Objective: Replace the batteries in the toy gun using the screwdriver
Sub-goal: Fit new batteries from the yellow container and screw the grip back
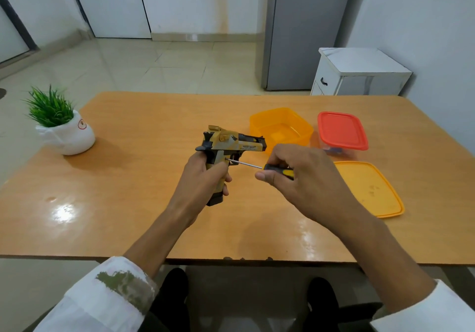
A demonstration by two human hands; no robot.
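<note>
The toy gun [228,146], tan and black, is held up over the middle of the table [144,126] with its barrel pointing to the right and its grip pointing down toward the person. The left hand [203,180] wraps around the grip, fingers curled over its front. The thin metal shaft of the screwdriver [245,164] runs in from the right, and its tip touches the side of the gun at the top of the grip, just behind the trigger. The right hand [303,177] clasps the screwdriver's black and yellow handle, thumb stretched along its near side. Just beyond the gun's muzzle an open orange container [281,126] sits on the table, with a red-lidded container [341,131] beside it on the right. A loose orange lid [367,189] lies flat nearer the person, to the right of the right hand. A small potted plant [61,126] in a white pot stands at the table's left corner, well apart from the rest.
</note>
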